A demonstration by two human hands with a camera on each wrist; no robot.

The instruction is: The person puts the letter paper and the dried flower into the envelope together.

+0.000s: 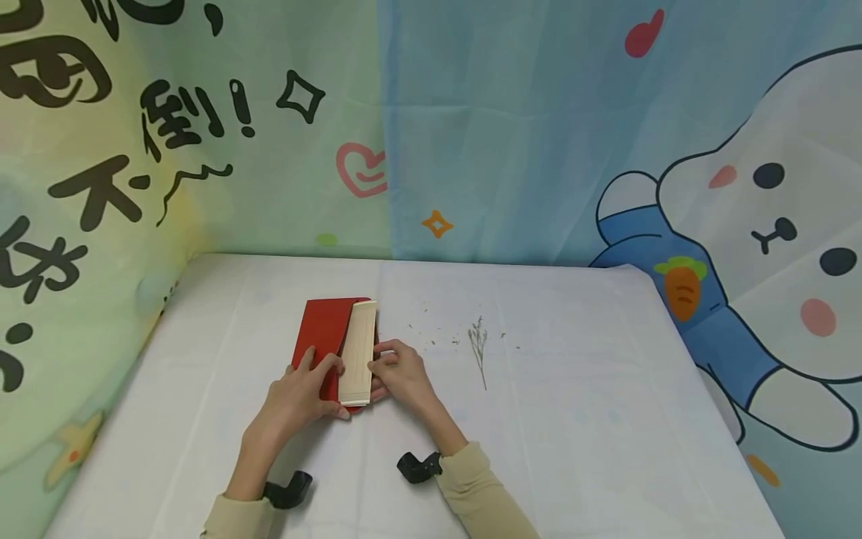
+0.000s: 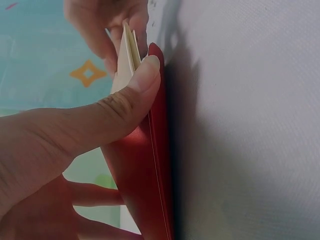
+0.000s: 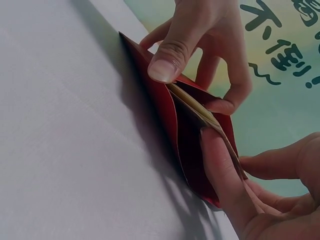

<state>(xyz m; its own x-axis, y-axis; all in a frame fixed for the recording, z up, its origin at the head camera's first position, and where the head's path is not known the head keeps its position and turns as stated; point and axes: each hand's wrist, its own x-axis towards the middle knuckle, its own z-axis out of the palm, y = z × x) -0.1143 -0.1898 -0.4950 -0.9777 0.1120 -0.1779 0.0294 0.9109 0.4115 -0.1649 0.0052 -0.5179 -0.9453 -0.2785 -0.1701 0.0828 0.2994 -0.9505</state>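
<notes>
A red paper envelope (image 1: pixel 328 318) is held just over the white table, its long side gaping. Partly inside its mouth lies a cream folded paper (image 1: pixel 358 352), whose layered edges show in the left wrist view. My left hand (image 1: pixel 296 391) grips the envelope from the left, with the thumb (image 2: pixel 146 75) on its near corner and the fingers spread over the upper panel. From the right, my right hand (image 1: pixel 406 376) pinches the folded paper (image 3: pixel 192 103) along its outer edge. In the right wrist view, one right-hand digit (image 3: pixel 218 160) reaches into the envelope's mouth beneath the paper.
A thin dried sprig (image 1: pixel 478 350) lies right of the hands, with small plant crumbs (image 1: pixel 454 342) scattered around it. Black camera mounts (image 1: pixel 419 468) sit on both wrists. Behind the white-covered table (image 1: pixel 592 449) hangs a printed cartoon curtain (image 1: pixel 512 150).
</notes>
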